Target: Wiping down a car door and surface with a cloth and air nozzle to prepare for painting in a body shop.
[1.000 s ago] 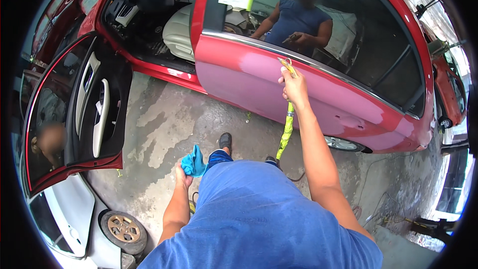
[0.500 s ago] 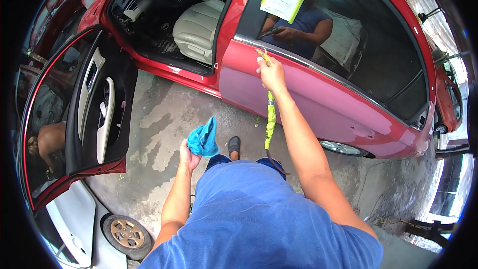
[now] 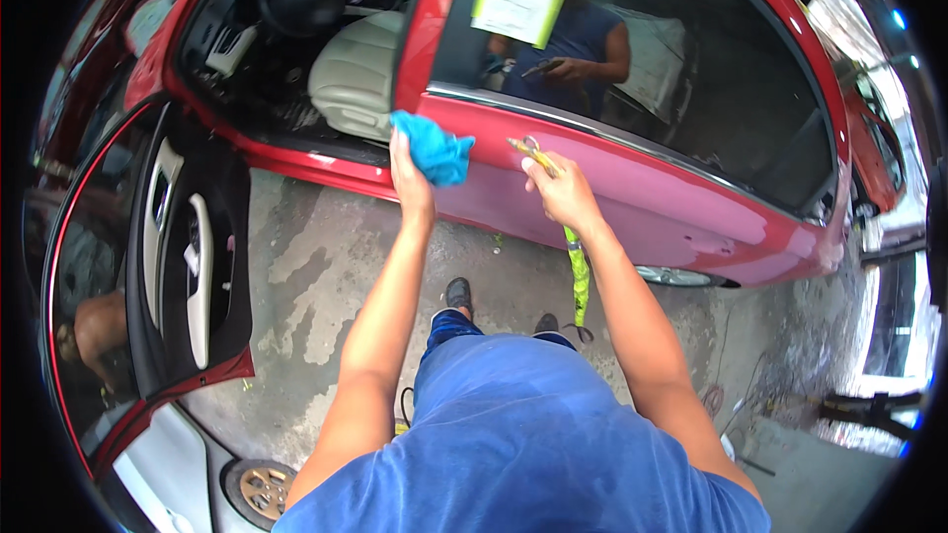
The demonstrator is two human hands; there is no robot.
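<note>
In my left hand (image 3: 410, 176) is a crumpled blue cloth (image 3: 439, 152), held up at the front edge of the red car's rear door (image 3: 617, 186). Whether the cloth touches the panel I cannot tell. My right hand (image 3: 565, 195) grips a yellow air blow gun (image 3: 535, 152), its tip pointing up and left in front of the same door. From that hand a yellow-green wrapped hose (image 3: 579, 281) hangs down toward my legs. Dull pinkish patches cover much of the door below the window trim.
The front door (image 3: 202, 257) stands wide open on my left, baring a beige seat (image 3: 357, 74). A paper sheet (image 3: 515, 8) is taped to the dark rear window (image 3: 731, 89). A wheel (image 3: 263, 489) and a grey panel (image 3: 163, 469) lie at lower left. Thin cables cross the floor at right.
My left hand has lifted the blue cloth from near my waist up to the door's front edge. My right hand with the blow gun has come slightly lower and to the right.
</note>
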